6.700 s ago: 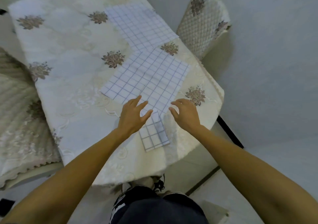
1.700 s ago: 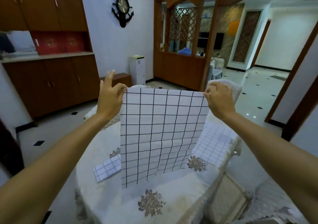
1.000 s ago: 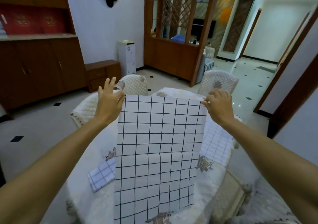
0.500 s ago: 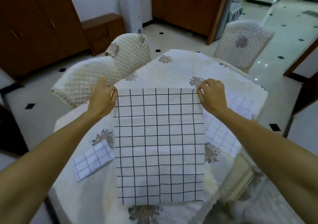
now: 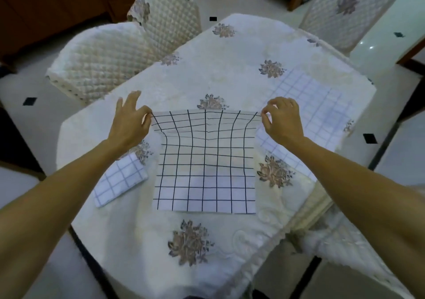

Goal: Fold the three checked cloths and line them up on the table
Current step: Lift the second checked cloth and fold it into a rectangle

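1. Surface: table under a cream embroidered tablecloth (image 5: 230,68) with brown flower motifs. The near right edge hangs in a scalloped trim.
2. Room: three chairs in quilted cream covers, two at far left (image 5: 99,59) (image 5: 167,11) and one at far right (image 5: 345,6). Pale tiled floor (image 5: 30,119) with small black diamond insets. Dark wooden cabinet (image 5: 57,4) at upper left.
3. Black-checked cloth (image 5: 204,174): mid-table, directly ahead. Its near half lies flat on the tablecloth. Its far edge is raised and drawn taut between the two hands.
4. Left hand (image 5: 128,124): thumb and forefinger pinch the far left corner, other fingers spread upward.
5. Right hand (image 5: 284,121): fingertips pinch the far right corner, fingers curled down.
6. Folded blue-checked cloth (image 5: 119,179): a small rectangle just left of the black-checked cloth, beside the left forearm, not touching it as far as the view shows.
7. Spread blue-checked cloth (image 5: 315,105): lies open at the right side of the table. The right hand and forearm cross over it, and its near edge is partly hidden.
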